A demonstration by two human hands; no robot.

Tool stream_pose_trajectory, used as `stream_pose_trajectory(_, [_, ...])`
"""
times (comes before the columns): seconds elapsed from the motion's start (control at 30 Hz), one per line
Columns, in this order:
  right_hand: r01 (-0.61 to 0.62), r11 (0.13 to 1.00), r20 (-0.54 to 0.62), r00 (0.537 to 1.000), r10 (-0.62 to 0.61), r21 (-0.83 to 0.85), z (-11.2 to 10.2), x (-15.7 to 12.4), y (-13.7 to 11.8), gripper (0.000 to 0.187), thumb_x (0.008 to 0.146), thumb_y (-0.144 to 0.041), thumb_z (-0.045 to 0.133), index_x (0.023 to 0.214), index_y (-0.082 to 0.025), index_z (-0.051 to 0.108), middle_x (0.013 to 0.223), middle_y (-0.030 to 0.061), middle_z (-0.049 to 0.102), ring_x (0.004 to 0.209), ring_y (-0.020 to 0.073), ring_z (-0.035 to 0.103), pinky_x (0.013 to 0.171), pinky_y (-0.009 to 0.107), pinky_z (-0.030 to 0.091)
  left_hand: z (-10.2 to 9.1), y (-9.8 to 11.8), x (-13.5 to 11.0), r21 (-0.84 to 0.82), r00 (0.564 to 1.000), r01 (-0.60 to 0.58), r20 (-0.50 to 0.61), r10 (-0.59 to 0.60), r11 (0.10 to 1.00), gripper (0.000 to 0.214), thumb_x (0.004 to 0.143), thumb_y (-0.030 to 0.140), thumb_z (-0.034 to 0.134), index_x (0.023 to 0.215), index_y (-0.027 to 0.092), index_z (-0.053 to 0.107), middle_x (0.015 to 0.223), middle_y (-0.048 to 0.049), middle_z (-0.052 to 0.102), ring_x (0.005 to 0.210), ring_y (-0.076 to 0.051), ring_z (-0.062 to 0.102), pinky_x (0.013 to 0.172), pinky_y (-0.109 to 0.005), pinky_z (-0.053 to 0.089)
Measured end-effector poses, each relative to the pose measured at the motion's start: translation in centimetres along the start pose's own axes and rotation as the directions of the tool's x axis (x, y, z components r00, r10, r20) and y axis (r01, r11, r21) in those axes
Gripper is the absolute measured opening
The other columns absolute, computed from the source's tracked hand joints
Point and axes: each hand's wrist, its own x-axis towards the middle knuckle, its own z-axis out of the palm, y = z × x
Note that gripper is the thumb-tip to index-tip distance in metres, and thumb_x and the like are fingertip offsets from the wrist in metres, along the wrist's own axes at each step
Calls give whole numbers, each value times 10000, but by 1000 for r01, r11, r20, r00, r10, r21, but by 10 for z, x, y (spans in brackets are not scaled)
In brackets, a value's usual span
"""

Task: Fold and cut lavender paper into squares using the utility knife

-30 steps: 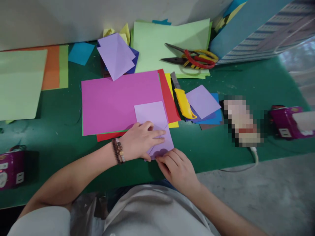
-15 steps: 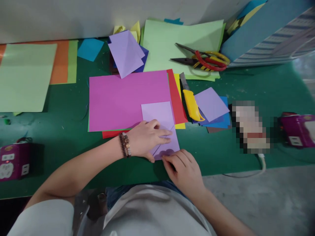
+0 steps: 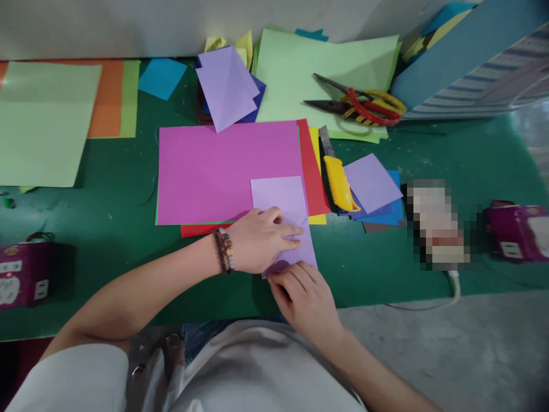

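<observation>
The head camera looks forward and down from above the person's shirt, near enough to set the left hand and right hand around mid-frame, wide enough to span the table from wall to floor.

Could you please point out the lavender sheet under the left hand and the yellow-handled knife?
Lavender sheet [image 3: 279, 193]: head view, on its uncovered far end.
Yellow-handled knife [image 3: 339, 183]: head view, on its handle.
</observation>
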Motion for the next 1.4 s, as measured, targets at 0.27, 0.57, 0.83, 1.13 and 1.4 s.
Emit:
stream_pose_trajectory(0.27, [28,996,-31,999,-26,84,5,6,-14,164,874,-129,537,731,-192,588,655,23,572,661,166,476,600,307,365,-1,2,-1,-4,1000,13,9,-13,1000,413,867,239,506,1272,284,575,1441,75,475,1095,-255,414,728,-371,422])
stream_pose_trajectory(0.57, [-181,983,-204,964,173,-18,-29,-20,45,100,835,-124,612,878,-214,603,752,25,593,718,170,539,668,329,453,-7,0,-2,-40,999,-7,43,9,999,598,761,422,665,1321,258,530,1464,30,450,1130,-289,401,773,-387,431])
stream_pose_trajectory(0.83, [-165,984,-129,979,156,-67,-25,-27,48,78,851,-123,598,842,-199,586,705,13,582,678,154,512,642,302,447,-9,-1,1,-17,999,-9,39,9,1000,654,729,408,734,1328,256,520,1450,9,467,1118,-284,419,788,-381,419])
stream_pose_trajectory(1.13, [-115,991,-116,988,105,-75,-27,-28,52,103,851,-105,587,821,-203,579,694,8,580,666,146,499,637,288,438,-10,-2,2,-21,998,-7,57,8,1000,645,730,416,736,1320,256,531,1453,19,464,1109,-283,416,788,-378,421])
stream_pose_trajectory(1.4, [-83,994,-110,991,75,-66,-22,-24,43,154,849,-93,559,747,-208,554,646,10,558,638,152,493,603,293,419,-9,-1,2,-16,999,-5,39,6,1000,664,708,409,761,1315,272,528,1436,-1,479,1107,-275,425,795,-369,422])
